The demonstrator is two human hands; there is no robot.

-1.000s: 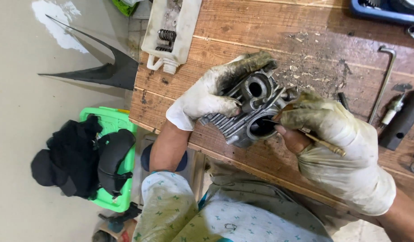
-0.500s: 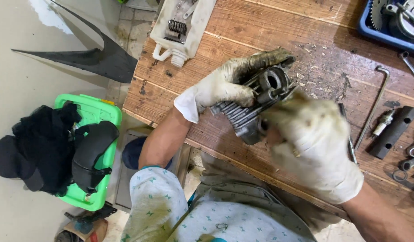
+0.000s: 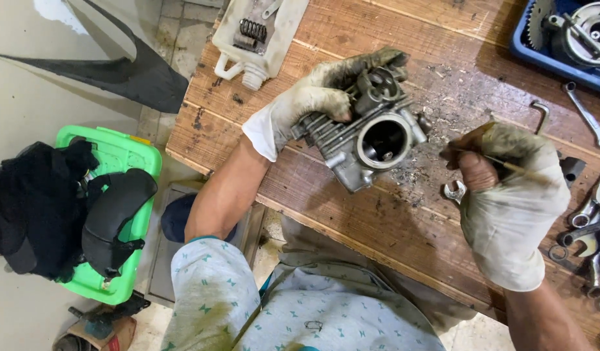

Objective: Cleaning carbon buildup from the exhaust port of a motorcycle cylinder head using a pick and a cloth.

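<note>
Now cylinder head (image 3: 371, 140) in left hand (image 3: 313, 104).

blue tray (image 3: 527, 55) cut off, wrenches (image 3: 589, 227) cropped right

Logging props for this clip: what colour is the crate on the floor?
Bright green crate, seen best in the head view, at left.

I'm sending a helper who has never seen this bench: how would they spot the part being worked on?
On the brown wooden plank workbench, look near the front edge, where the left hand in a dirty white glove grips it. It is the grey cast-metal engine cylinder, lifted off the planks. Unlike the flat spanners to the right, it is bulky, finned, with a round open bore.
</note>
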